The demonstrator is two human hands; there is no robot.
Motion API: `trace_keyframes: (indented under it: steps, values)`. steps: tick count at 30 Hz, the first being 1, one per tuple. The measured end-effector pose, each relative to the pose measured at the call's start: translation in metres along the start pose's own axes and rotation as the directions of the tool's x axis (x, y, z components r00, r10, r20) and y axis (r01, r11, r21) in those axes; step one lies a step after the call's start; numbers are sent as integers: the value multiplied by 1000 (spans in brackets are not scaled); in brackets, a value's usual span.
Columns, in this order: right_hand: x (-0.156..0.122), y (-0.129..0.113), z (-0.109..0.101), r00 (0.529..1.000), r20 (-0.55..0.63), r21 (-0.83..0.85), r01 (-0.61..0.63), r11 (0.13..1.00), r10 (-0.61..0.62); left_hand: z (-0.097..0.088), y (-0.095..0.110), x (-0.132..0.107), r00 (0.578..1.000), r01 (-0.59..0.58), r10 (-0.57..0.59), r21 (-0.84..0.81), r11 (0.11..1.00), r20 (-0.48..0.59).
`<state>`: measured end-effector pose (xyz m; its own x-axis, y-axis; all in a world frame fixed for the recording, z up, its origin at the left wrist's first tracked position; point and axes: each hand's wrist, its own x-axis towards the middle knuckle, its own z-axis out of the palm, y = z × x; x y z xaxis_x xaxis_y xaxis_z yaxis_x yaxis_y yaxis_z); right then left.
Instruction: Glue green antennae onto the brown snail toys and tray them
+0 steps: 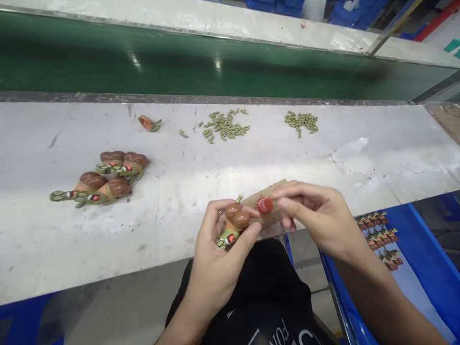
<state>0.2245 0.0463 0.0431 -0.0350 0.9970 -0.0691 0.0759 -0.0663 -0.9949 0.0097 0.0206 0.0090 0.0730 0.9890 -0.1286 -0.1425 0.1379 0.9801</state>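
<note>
Brown-and-green moulded toy figure (234, 221) is being gripped in the left hand (219, 263), with the fingers curled behind it and the thumb pressed against its front, just off the near edge of a scuffed white work table (251, 158). Glossy round red piece (265, 205) is being pinched between the thumb and forefinger of the right hand (316, 215), close beside the figure; whether the two are touching cannot be told. Torn brown cardboard strip (272, 216) is being held under the hands, its end lying over the table edge. Four finished brown-and-green figures (98, 178) are being left in a cluster on the table, while a loose orange-brown piece (149, 123) and two heaps of small green pellets (224, 124) are being kept farther off, beside a green conveyor belt (179, 62). More small figures (377, 239) are being held in a blue plastic crate (424, 249) to the right.
</note>
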Motion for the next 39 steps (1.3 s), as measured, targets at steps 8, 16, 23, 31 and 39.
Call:
trace_keyframes:
  steps: [8, 16, 23, 31, 39]
  values:
    - [-36, 12, 31, 992, -121, 113, -15, 993, 28, 12, 1, -4, 1000, 6, -5, -28, 1000, 18]
    - [-35, 10, 17, 991, -131, -43, -30, 999, 24, 5, -3, -12, 998, 9, -7, -25, 1000, 65]
    - [-19, 17, 3, 929, -141, -537, 218, 815, -342, -9, -15, -19, 987, 127, -104, -197, 972, 121]
    - [-15, 22, 8, 919, -31, -619, 292, 729, -394, -8, -11, -17, 981, 164, -145, -151, 975, 133]
    - [-14, 23, 10, 919, -49, -630, 277, 726, -392, -6, -8, -17, 980, 155, -138, -115, 981, 145]
